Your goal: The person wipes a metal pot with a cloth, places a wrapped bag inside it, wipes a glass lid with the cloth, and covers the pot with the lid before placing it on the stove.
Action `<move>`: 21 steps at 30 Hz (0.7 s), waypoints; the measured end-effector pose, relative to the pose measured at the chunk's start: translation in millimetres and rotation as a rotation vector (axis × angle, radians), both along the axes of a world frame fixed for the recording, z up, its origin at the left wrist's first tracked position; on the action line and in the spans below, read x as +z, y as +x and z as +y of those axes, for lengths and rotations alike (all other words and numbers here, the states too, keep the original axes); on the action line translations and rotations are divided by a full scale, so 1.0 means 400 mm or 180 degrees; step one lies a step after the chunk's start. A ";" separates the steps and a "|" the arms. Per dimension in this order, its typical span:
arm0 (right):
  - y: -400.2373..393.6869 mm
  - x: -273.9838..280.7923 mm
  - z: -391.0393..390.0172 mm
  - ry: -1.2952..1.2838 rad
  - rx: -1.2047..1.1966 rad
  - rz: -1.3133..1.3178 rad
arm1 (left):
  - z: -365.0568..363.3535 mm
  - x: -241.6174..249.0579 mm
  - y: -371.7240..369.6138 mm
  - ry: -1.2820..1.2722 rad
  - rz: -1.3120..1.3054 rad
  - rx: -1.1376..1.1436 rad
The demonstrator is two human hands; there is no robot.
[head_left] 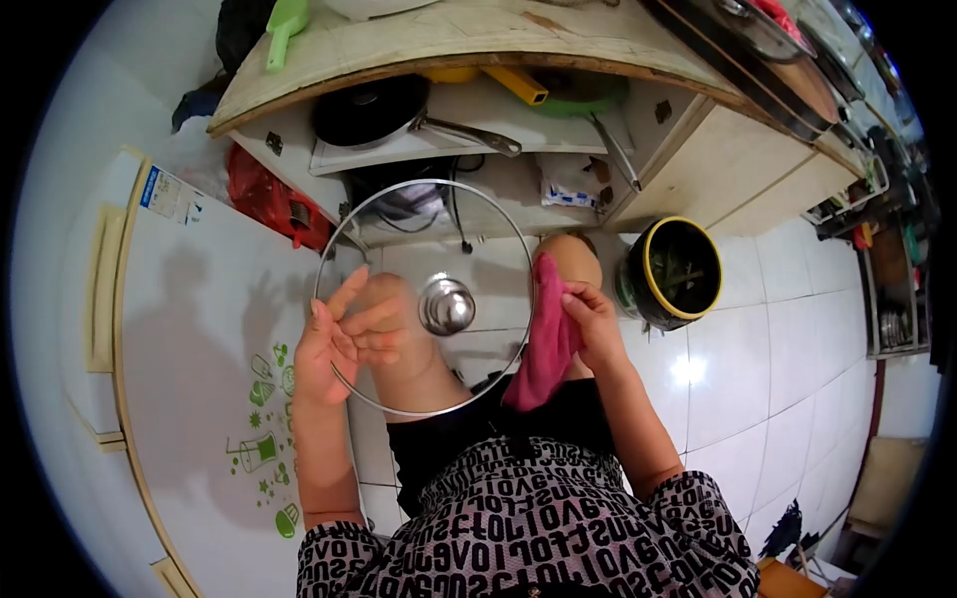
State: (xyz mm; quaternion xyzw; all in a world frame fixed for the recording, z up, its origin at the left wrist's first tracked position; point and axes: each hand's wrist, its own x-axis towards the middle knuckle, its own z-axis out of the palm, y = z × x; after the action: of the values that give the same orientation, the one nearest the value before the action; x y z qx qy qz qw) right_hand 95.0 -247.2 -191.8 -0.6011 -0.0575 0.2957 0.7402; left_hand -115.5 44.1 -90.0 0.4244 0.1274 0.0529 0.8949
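A round glass pot lid (446, 305) with a steel rim and a shiny metal knob is held up above my lap. My left hand (341, 344) grips its rim on the left side, thumb at the edge, with the other fingers showing through the glass. On the lid's right, my right hand (595, 324) pinches a pink cloth (545, 349) between thumb and fingers. The cloth hangs down beside the rim and overlaps its right edge in this view. My bare knees are behind the lid and cloth.
Ahead is an open cabinet with a black frying pan (371, 112) and a green pan (576, 95) on its shelf. A black bin with a yellow rim (713, 261) stands on the tiled floor at right. A white refrigerator door (209, 329) is close at left, near a red bag (267, 194).
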 end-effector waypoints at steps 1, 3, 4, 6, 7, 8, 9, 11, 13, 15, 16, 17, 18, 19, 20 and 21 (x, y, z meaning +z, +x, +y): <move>0.013 0.007 0.002 0.0516 -0.0269 0.0549 | -0.003 -0.011 0.007 -0.0186 -0.0213 0.0180; 0.049 0.011 0.003 0.1059 -0.0509 0.1094 | -0.009 -0.042 0.021 -0.0342 -0.0445 0.0372; 0.077 0.010 0.003 0.1552 -0.0587 0.1567 | -0.012 -0.066 0.030 -0.0914 -0.0652 0.0362; 0.117 0.020 0.023 0.2435 -0.0490 0.1958 | -0.025 -0.112 0.049 -0.1477 -0.0887 0.0331; 0.098 0.073 0.037 0.2446 -0.0486 0.1941 | -0.038 -0.135 0.056 -0.1519 -0.0832 0.0288; 0.057 0.162 0.061 0.2227 -0.0140 0.0988 | -0.053 -0.141 0.070 -0.1545 -0.0810 0.0261; 0.045 0.203 0.091 0.3049 0.0380 0.1359 | -0.067 -0.147 0.085 -0.1571 -0.0787 0.0233; 0.017 0.256 0.138 0.3702 0.0977 0.1804 | -0.112 -0.143 0.115 -0.0912 -0.0073 0.0239; -0.017 0.267 0.156 0.2212 0.0521 0.1748 | -0.170 -0.092 0.152 -0.0915 -0.0151 0.0322; -0.043 0.212 0.163 0.2321 0.0689 0.1771 | -0.185 -0.071 0.177 -0.0373 -0.0088 0.0559; -0.056 0.193 0.158 0.2412 0.0879 0.1821 | -0.185 -0.066 0.174 -0.0326 -0.0026 0.0687; -0.062 0.185 0.144 0.2412 0.0882 0.1808 | -0.183 -0.064 0.167 -0.0326 -0.0039 0.0684; -0.059 0.182 0.123 0.2313 0.1051 0.1696 | -0.176 -0.062 0.163 -0.0221 0.0132 0.0706; -0.059 0.175 0.095 0.2209 0.1212 0.1593 | -0.169 -0.058 0.156 -0.0120 0.0313 0.0728; -0.054 0.111 0.049 0.2360 0.1361 0.1769 | -0.166 -0.047 0.150 -0.0121 0.0309 0.0724; -0.044 0.049 -0.002 0.2505 0.1519 0.1930 | -0.163 -0.030 0.148 -0.0196 0.0513 0.1085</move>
State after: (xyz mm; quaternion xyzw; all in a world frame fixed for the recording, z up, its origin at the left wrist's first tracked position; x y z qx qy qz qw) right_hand 77.2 -248.0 -172.1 -0.1372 -0.0826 0.5715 0.8049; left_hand -56.3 -20.9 -102.1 0.3719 0.2702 0.1656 0.8725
